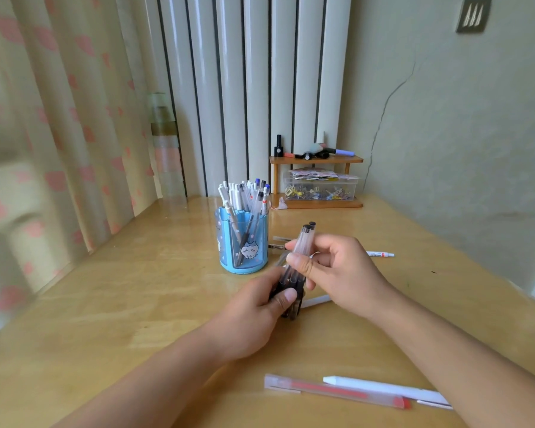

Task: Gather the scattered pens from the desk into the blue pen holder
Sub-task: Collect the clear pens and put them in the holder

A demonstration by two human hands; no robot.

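Observation:
The blue pen holder (244,242) stands mid-desk with several pens upright in it. Just right of it, both hands grip a bundle of clear black-capped pens (297,257), tilted with the caps up. My left hand (260,310) wraps the lower end. My right hand (331,267) pinches the bundle higher up. Loose pens lie on the desk: a clear red pen (337,392) and a white pen (383,389) near the front edge, a white pen (380,254) behind my right hand, a white one (317,301) under my hands, and two thin ones (278,242) beside the holder.
A small wooden shelf (317,160) at the back holds a bottle, markers and a clear box of clips (320,188). A curtain (59,134) hangs at the left, a radiator (250,88) behind, a wall at the right.

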